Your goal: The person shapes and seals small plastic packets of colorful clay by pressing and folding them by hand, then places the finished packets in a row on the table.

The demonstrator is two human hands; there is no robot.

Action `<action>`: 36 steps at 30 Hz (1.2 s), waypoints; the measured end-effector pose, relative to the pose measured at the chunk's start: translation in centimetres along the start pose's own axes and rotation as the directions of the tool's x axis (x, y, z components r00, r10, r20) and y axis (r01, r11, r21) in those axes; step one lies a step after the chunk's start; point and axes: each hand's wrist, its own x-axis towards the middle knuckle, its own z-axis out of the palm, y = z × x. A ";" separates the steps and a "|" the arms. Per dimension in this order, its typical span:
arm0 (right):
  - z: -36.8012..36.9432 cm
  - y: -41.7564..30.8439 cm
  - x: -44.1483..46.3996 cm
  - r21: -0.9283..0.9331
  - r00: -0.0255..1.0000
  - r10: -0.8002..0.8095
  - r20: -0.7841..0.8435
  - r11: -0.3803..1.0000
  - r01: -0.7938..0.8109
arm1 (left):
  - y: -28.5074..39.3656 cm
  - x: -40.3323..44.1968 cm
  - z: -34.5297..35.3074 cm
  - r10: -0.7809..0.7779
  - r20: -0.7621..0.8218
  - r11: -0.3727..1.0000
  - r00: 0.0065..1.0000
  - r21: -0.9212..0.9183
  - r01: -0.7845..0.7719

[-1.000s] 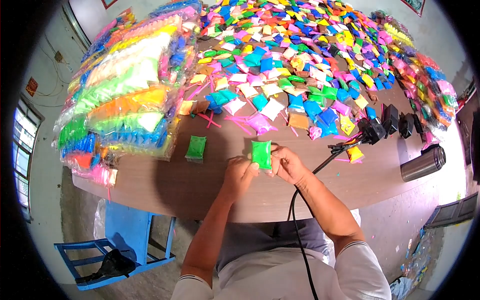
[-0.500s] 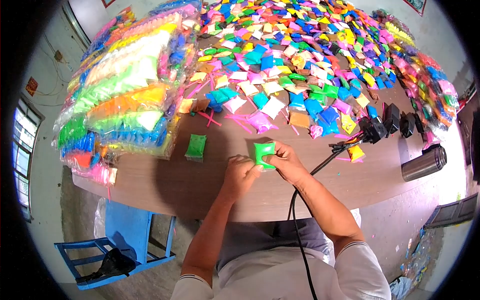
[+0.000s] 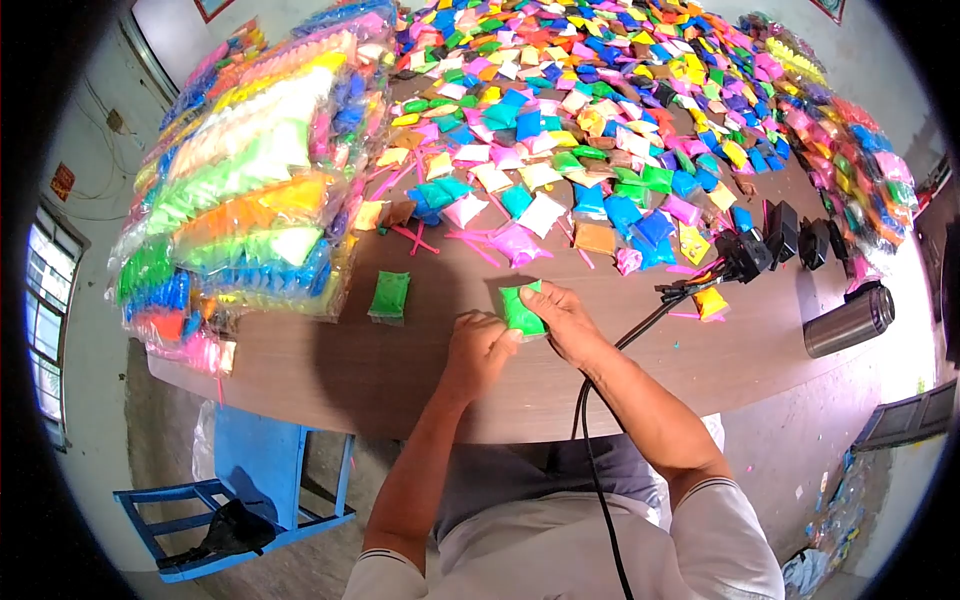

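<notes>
Where the brown tabletop curves at its near edge, both forearms reach over it, angled inward. The right hand, thumb on top, and the left hand, fingers curled, face each other, each grip pinching the small green packet held between them.

Passable along the near edge of the tabletop, left of the left hand; blocked at the far edge by heaped packets, left edge by stacked bags, rightward by cables.
</notes>
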 end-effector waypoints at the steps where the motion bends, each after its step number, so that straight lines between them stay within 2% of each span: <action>1: -0.2 0.1 0.1 0.036 1.000 0.007 0.011 0.999 -0.007 | 0.0 0.0 0.0 0.000 0.000 1.000 1.000 0.000 0.000; 6: 0.2 -0.9 -0.4 0.078 0.996 -0.024 0.081 0.997 0.018 | 0.4 0.1 -0.3 -0.010 0.001 1.000 1.000 0.002 0.010; 8: 0.3 -0.9 -0.6 -0.039 0.993 -0.057 0.103 0.997 0.061 | 0.3 0.0 -0.2 -0.014 -0.003 1.000 1.000 0.001 0.014; 13: 0.3 -0.7 -0.6 -0.089 0.995 -0.054 0.079 0.994 0.061 | 0.2 0.0 -0.1 0.002 -0.013 1.000 1.000 0.028 -0.002; 19: 0.7 -0.9 -0.8 -0.153 0.998 -0.050 0.048 0.987 0.057 | 0.2 0.1 -0.2 -0.030 -0.003 0.999 1.000 -0.033 0.030; 21: 0.4 -0.5 -0.8 -0.169 0.998 -0.064 0.026 0.983 0.068 | 0.1 -0.1 -0.1 0.038 -0.006 0.998 0.999 0.044 -0.038; 24: 0.3 -0.4 -0.8 -0.109 0.993 -0.089 0.076 0.989 0.097 | 0.1 0.0 -0.3 0.058 0.032 0.994 0.998 0.095 -0.060; 27: 0.5 -1.0 -0.9 -0.137 0.994 -0.090 0.056 0.986 0.097 | 0.2 0.0 -0.6 0.038 0.041 0.997 0.998 0.066 -0.040; 28: 0.5 -1.7 -1.1 -0.141 0.999 -0.006 0.037 0.990 0.011 | 0.1 0.0 -0.5 0.036 0.040 0.997 0.999 0.067 -0.039; 29: 0.5 -2.1 -1.1 -0.143 0.997 0.080 0.018 0.987 -0.077 | -0.2 0.1 -0.4 -0.001 0.024 1.000 1.000 -0.018 0.001; 30: 0.4 -2.4 -1.2 -0.141 0.996 0.083 0.019 0.987 -0.079 | -0.4 0.1 -0.3 -0.040 0.012 0.994 0.999 -0.102 0.041; 32: 0.1 -2.7 -1.2 -0.261 0.982 0.075 0.171 0.965 -0.028 | -0.5 0.0 -0.3 -0.011 -0.009 0.996 1.000 -0.093 0.010; 36: -0.4 -2.0 -1.1 -0.296 0.985 0.045 0.169 0.955 0.007 | 0.0 0.2 -0.5 0.035 0.009 0.999 0.999 -0.039 -0.034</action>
